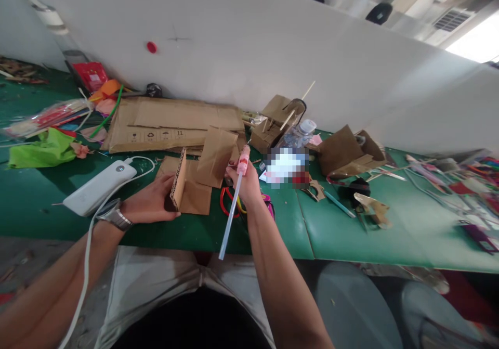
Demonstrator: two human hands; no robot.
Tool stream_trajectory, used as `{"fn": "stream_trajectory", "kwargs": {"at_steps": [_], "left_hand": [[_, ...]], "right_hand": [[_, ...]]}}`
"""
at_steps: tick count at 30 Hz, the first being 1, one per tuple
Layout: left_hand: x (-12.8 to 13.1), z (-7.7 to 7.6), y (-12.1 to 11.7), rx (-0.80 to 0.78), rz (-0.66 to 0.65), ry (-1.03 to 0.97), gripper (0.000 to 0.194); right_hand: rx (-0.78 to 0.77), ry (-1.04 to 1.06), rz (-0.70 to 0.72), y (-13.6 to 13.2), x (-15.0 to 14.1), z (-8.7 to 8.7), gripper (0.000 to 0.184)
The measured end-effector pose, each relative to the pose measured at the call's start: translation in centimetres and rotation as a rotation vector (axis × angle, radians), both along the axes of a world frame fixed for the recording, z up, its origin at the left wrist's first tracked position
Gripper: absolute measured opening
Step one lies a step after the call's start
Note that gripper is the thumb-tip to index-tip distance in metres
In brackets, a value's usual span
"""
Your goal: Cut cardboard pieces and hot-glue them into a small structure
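The right hand (pixel 247 181), I observe, grips a pink glue gun (pixel 244 163) (translucent stick (pixel 230 224) protruding) at frame centre; the left hand (pixel 150 199) holds an upright cardboard panel (pixel 179 181), centre-left.

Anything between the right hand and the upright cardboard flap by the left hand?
Yes, in this view: a second, tilted cardboard piece sits between the right hand and the upright flap, close to the right hand. Depth is unclear.

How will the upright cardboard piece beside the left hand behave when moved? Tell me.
The upright cardboard piece is probably stiff, since it stands straight. It looks light for its size, being thin, with corrugation showing along its edge. If pushed, it might tip, as it stands on edge.
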State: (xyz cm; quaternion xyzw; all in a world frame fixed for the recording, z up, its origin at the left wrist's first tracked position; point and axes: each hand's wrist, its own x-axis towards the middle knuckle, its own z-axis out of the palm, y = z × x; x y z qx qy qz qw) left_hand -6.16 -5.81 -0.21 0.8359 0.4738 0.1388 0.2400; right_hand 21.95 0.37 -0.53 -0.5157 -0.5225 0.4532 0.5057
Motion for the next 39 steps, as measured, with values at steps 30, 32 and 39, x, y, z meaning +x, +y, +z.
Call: {"fn": "stream_trajectory", "kwargs": {"at_steps": [30, 32, 39], "left_hand": [[-0.4, -2.7, -0.4, 0.182, 0.035, 0.118, 0.084], [-0.5, -2.8, -0.5, 0.182, 0.020, 0.101, 0.082], [-0.2, -2.7, -0.5, 0.106, 0.004, -0.020, 0.056]], "right_hand": [[-0.325, 0.752, 0.412, -8.8, 0.1, -0.2, 0.065], [-0.304, 0.756, 0.429, -9.0, 0.0, -0.8, 0.063], [-0.291, 0.701, 0.503, -9.6, 0.0, -1.9, 0.045]]}}
